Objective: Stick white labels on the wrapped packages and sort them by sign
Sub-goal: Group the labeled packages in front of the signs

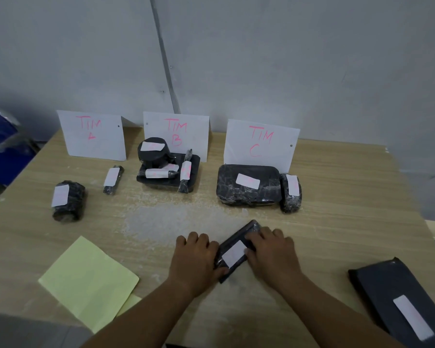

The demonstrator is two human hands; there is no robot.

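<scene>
head view: labelled package (pixel 234 252) lies between left hand (pixel 196 259) and right hand (pixel 271 252)

Both hands press a small black-wrapped package (pixel 236 249) on the desk (pixel 337 222): left hand (pixel 195 257) at its nine o'clock edge, right hand (pixel 270 249) at three o'clock, thumbs touching its white label (pixel 234 253).

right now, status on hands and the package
Left hand and right hand both pressing small wrapped package, white label on top. Nothing blocking the signs.
</scene>
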